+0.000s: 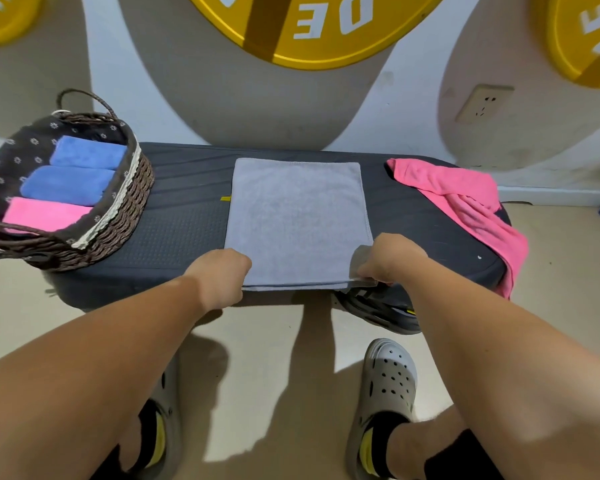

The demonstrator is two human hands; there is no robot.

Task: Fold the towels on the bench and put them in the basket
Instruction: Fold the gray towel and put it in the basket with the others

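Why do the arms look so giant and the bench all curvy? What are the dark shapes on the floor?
Head view: the wide lens curves the bench and swells the near forearms. Head view: the dark shapes on the floor are soft shadows, likely from arms and bench. Head view: the grey towel looks sharp.

The bench point(187, 216) bears a basket point(129, 216), a flat grey towel point(297, 216) and a crumpled pink towel point(465, 199).

Wall point(222, 98) bears a yellow disc point(312, 29) and socket point(484, 103).
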